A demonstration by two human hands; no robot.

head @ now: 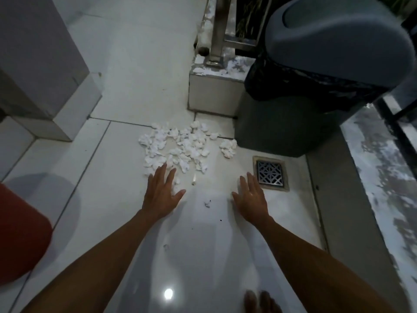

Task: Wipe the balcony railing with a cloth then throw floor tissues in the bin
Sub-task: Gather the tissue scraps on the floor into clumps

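Several crumpled white tissues (178, 145) lie in a loose heap on the white tiled floor, left of a grey swing-lid bin (316, 86) with a black liner. My left hand (161, 195) is stretched flat, fingers apart, its fingertips at the near edge of the heap. My right hand (251, 199) is also flat with fingers apart and holds nothing, a little right of the heap. A metal railing post (217, 30) stands on the ledge behind the bin. No cloth is in view.
A square metal floor drain (270, 173) sits just beyond my right hand. A red round object (20, 233) is at the left edge. A white wall corner (45, 75) rises at the far left. A small tissue scrap (207, 204) lies between my hands. My bare toes (261, 301) show below.
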